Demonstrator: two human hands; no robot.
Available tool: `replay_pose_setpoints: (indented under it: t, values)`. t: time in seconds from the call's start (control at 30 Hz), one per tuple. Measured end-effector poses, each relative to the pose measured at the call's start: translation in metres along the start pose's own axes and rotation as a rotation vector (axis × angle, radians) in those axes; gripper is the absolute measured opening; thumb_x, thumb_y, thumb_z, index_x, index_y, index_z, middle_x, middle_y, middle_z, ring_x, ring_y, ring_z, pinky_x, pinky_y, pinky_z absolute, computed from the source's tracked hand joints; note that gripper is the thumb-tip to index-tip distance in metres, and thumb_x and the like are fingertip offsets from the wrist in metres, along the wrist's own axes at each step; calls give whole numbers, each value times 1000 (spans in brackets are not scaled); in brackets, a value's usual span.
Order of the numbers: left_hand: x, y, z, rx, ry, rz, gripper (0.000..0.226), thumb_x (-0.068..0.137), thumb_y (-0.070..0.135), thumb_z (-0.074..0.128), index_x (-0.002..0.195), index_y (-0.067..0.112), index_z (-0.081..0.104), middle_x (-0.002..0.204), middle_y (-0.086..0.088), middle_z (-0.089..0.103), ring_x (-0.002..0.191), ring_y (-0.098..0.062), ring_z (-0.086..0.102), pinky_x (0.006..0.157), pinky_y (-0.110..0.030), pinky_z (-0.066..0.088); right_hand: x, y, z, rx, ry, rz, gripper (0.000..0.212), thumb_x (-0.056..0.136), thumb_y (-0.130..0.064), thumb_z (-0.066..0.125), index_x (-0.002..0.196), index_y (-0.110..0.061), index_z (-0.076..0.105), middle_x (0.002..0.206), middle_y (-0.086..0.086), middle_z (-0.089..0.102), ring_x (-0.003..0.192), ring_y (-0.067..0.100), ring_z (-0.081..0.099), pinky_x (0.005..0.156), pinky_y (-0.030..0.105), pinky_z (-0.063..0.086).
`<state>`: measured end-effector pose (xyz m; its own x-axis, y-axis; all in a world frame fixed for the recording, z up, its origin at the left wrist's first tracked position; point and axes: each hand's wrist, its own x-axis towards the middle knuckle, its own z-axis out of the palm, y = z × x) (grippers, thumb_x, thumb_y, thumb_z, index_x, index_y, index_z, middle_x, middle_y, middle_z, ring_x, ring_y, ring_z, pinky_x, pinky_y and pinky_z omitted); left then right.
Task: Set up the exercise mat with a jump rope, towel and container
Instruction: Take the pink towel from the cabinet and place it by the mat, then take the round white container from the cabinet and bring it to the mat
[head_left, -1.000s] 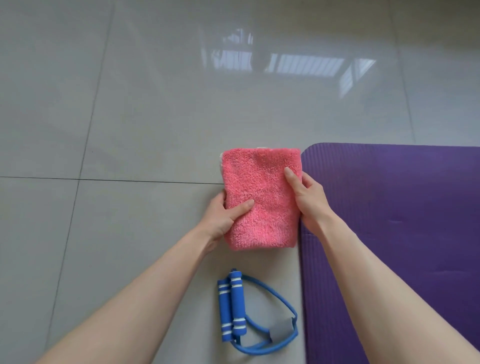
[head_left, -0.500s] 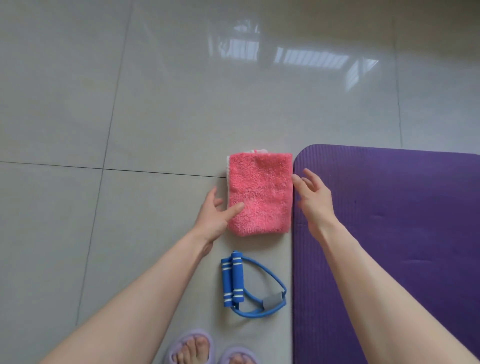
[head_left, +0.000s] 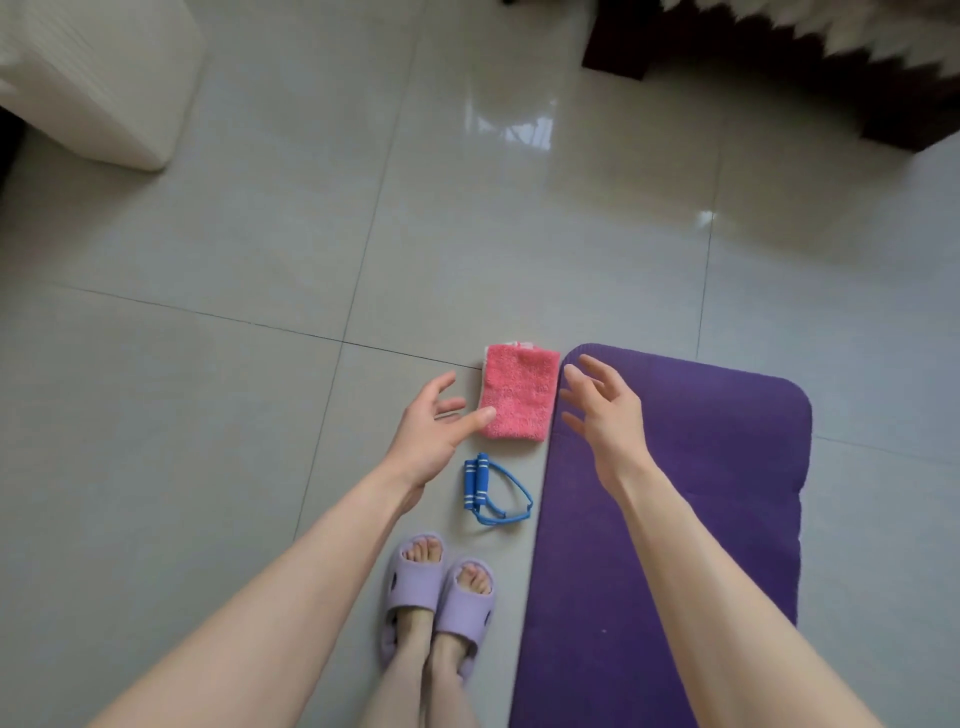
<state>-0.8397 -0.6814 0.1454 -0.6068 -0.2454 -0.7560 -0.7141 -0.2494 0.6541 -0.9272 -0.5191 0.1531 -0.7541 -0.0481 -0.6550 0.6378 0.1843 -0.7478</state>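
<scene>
while the left hand (head_left: 431, 431) and right hand (head_left: 602, 415) hover spread and empty, the towel (head_left: 519, 395) lies folded just beside the mat (head_left: 727, 467); i'd set the container, unseen so far, in line with it.

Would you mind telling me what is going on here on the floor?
A person in lilac slippers stands beside a purple foam exercise mat. A folded pink terry towel and a coiled blue jump rope lie on the tiled floor along its edge. The left hand and right hand hover open either side of the towel, holding nothing.
</scene>
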Motion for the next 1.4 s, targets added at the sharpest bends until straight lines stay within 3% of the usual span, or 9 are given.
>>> replay_pose_setpoints:
  t: [0.2, 0.33, 0.67, 1.17, 1.4]
  values:
    - [-93, 59, -33, -70, 60, 109, 68, 79, 19, 74, 139, 18, 41, 125, -10, 56, 109, -18, 56, 72, -15, 41, -83, -81, 29, 9, -100, -51, 37, 91, -20, 63, 127, -16, 54, 112, 6, 64, 84, 9, 64, 75, 24, 52]
    - [-155, 86, -70, -154, 142, 171, 67, 80, 18, 73, 138, 17, 41, 124, -8, 56, 106, -16, 56, 71, -13, 41, -136, -124, 58, -20, -193, -98, 31, 92, -20, 61, 122, -18, 54, 112, 6, 64, 95, 18, 63, 79, 28, 51]
    - [-263, 101, -197, -353, 358, 275, 59, 81, 16, 72, 133, 16, 45, 121, -10, 58, 104, -16, 58, 74, -15, 43, -242, -181, 181, -174, -402, -202, 30, 93, -20, 60, 122, -15, 56, 106, 3, 66, 94, 18, 64, 87, 34, 51]
    - [-377, 24, -460, -595, 672, 314, 47, 81, 15, 72, 121, 22, 49, 110, -4, 58, 79, -6, 60, 66, -15, 43, -398, -145, 470, -325, -719, -263, 25, 93, -21, 60, 118, -15, 58, 103, 5, 66, 90, 17, 65, 83, 32, 52]
    - [-406, -9, -551, -708, 853, 298, 45, 81, 19, 72, 121, 23, 50, 112, -4, 60, 82, -4, 59, 65, -18, 42, -449, -117, 581, -452, -889, -292, 25, 93, -25, 60, 116, -16, 60, 101, 3, 68, 92, 18, 66, 82, 32, 52]
